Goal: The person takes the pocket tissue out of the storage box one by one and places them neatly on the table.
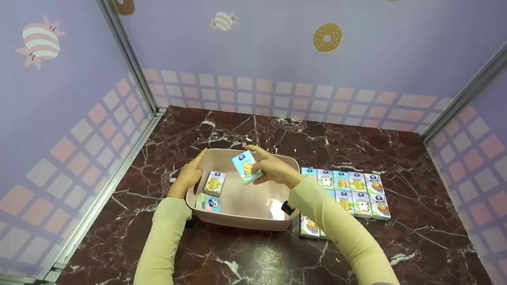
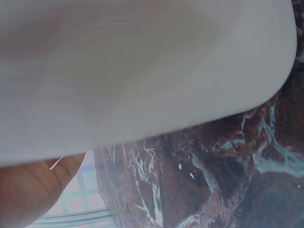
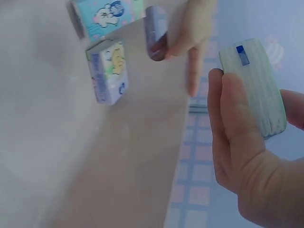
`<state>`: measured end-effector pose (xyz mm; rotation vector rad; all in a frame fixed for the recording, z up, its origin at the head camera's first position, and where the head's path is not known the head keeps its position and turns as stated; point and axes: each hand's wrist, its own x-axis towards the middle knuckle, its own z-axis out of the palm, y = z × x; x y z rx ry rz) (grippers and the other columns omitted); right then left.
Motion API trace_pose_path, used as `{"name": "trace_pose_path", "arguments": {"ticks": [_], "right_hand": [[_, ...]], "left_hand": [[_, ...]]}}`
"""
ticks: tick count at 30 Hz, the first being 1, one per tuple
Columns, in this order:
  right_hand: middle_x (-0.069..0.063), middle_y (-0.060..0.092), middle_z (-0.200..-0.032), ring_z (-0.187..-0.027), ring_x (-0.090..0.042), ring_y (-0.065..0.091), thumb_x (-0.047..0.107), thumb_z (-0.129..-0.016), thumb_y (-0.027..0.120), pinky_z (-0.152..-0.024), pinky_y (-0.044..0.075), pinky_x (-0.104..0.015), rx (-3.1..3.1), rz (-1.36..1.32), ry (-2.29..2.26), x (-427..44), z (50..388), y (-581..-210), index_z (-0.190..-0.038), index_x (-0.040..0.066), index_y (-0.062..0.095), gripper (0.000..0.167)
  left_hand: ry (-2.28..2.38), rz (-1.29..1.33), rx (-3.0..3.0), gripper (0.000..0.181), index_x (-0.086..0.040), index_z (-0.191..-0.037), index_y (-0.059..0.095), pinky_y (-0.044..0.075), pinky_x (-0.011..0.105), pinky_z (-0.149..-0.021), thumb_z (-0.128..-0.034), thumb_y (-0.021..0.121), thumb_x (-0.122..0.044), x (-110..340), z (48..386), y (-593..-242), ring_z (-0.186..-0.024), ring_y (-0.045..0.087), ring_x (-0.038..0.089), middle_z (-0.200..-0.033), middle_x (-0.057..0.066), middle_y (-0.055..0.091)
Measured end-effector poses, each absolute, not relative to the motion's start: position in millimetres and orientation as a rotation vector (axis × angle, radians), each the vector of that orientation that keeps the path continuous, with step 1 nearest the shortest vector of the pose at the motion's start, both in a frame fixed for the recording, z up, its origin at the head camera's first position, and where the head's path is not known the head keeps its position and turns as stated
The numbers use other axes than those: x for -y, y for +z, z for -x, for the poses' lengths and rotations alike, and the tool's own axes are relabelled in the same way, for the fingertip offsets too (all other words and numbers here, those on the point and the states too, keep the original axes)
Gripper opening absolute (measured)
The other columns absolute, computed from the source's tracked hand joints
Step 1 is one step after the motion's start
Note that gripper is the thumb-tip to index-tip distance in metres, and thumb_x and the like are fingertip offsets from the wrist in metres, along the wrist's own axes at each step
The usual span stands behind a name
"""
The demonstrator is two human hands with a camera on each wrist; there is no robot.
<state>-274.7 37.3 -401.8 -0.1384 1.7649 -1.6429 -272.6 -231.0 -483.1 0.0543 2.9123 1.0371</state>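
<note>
My right hand point(image 1: 273, 168) pinches a light-blue pocket tissue pack point(image 1: 246, 168) with a yellow cartoon figure, above the inside of a pale pink plastic bin point(image 1: 253, 222). In the right wrist view, white folded tissues show through this tissue pack's point(image 3: 254, 88) side. At the bin's left end, my left hand point(image 1: 190, 176) grips the wall at the handle slot point(image 3: 156, 33), its index finger extended along the rim. Inside the bin, one tissue pack point(image 1: 215, 183) stands near the left end; a blue and pink pack point(image 1: 208, 203) lies in the near left corner.
Several more tissue packs point(image 1: 358, 194) lie in rows right of the bin, partly hidden by my right sleeve point(image 1: 336, 221). A black clip-like part point(image 1: 288, 208) sits by the bin's right end. Dark red marble point(image 1: 222, 253) lies underneath, with patterned walls point(image 1: 277, 47) at the back and sides.
</note>
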Motion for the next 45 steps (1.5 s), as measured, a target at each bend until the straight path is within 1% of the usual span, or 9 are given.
{"name": "trace_pose_path", "arguments": {"ticks": [7,14,20,24,28,31,35,39,45], "right_hand": [[-0.015,0.038,-0.117,-0.074,-0.022,0.058,-0.010,-0.071,0.045,-0.059,0.050,-0.034,-1.704,0.181,-1.768,-81.5,268.4,-392.1,-0.131,0.024,0.032,0.070],[-0.010,0.048,-0.095,-0.072,-0.018,0.057,-0.010,-0.073,0.050,-0.060,0.050,-0.030,-1.752,0.227,-1.856,-136.0,264.2,-404.8,-0.125,0.019,0.034,0.062],[-0.007,0.054,-0.084,-0.070,-0.016,0.058,-0.012,-0.074,0.048,-0.059,0.050,-0.028,-1.714,0.232,-1.954,-178.9,260.0,-420.3,-0.115,0.023,0.040,0.055],[-0.004,0.056,-0.082,-0.069,-0.014,0.058,-0.013,-0.074,0.044,-0.060,0.049,-0.027,-1.705,0.218,-1.960,-207.3,260.0,-432.9,-0.111,0.024,0.042,0.053],[-0.002,0.052,-0.077,-0.063,-0.013,0.052,-0.013,-0.073,0.043,-0.058,0.044,-0.026,-1.770,0.175,-1.887,-234.1,258.3,-447.0,-0.113,0.021,0.038,0.052],[-0.001,0.047,-0.073,-0.059,-0.012,0.046,-0.010,-0.072,0.044,-0.056,0.040,-0.026,-1.862,0.112,-1.790,-250.9,255.7,-457.4,-0.115,0.017,0.032,0.053],[-0.003,0.044,-0.072,-0.059,-0.013,0.047,-0.007,-0.070,0.047,-0.058,0.043,-0.030,-1.931,0.048,-1.665,-269.5,251.8,-470.7,-0.121,0.009,0.023,0.058],[-0.003,0.045,-0.071,-0.059,-0.013,0.049,-0.004,-0.070,0.049,-0.061,0.045,-0.034,-1.946,0.051,-1.546,-284.4,246.6,-482.2,-0.120,0.003,0.018,0.059],[-0.003,0.050,-0.066,-0.059,-0.015,0.053,-0.003,-0.067,0.050,-0.060,0.048,-0.035,-1.923,0.055,-1.438,-299.4,238.6,-497.8,-0.108,0.005,0.024,0.049]], "left_hand": [[1.036,-0.059,-2.918,0.071,-0.024,-0.141,0.022,0.037,0.047,-0.075,-0.0770,0.038,0.001,231.1,272.7,-484.1,-0.079,0.047,0.034,-0.127,0.023,0.046],[1.039,-0.047,-2.904,0.070,-0.025,-0.141,0.021,0.037,0.049,-0.080,-0.0781,0.038,0.001,231.8,273.7,-484.3,-0.084,0.047,0.035,-0.129,0.022,0.044],[1.032,-0.058,-2.908,0.071,-0.024,-0.141,0.021,0.038,0.045,-0.074,-0.0776,0.038,0.002,231.0,272.8,-482.8,-0.074,0.046,0.032,-0.125,0.023,0.047],[1.032,-0.062,-2.912,0.072,-0.024,-0.141,0.021,0.036,0.040,-0.067,-0.0770,0.038,0.002,231.0,273.2,-482.8,-0.060,0.041,0.026,-0.115,0.022,0.051],[1.025,-0.060,-2.907,0.071,-0.025,-0.142,0.020,0.036,0.040,-0.069,-0.0779,0.038,0.001,230.9,274.1,-482.9,-0.057,0.036,0.023,-0.082,0.021,0.051],[1.028,-0.058,-2.907,0.070,-0.025,-0.141,0.021,0.037,0.044,-0.074,-0.0785,0.038,0.000,230.6,274.2,-482.7,-0.066,0.042,0.028,-0.087,0.023,0.054],[1.039,-0.065,-2.910,0.069,-0.023,-0.141,0.022,0.037,0.048,-0.078,-0.0781,0.038,0.001,230.9,273.6,-482.7,-0.080,0.047,0.033,-0.124,0.022,0.048],[1.033,-0.061,-2.907,0.070,-0.023,-0.141,0.021,0.037,0.047,-0.078,-0.0781,0.038,0.001,231.5,273.3,-483.3,-0.079,0.047,0.033,-0.114,0.023,0.052],[1.036,-0.067,-2.910,0.069,-0.022,-0.141,0.022,0.037,0.045,-0.074,-0.0777,0.039,0.001,230.9,272.9,-482.4,-0.071,0.045,0.030,-0.104,0.022,0.054]]}}
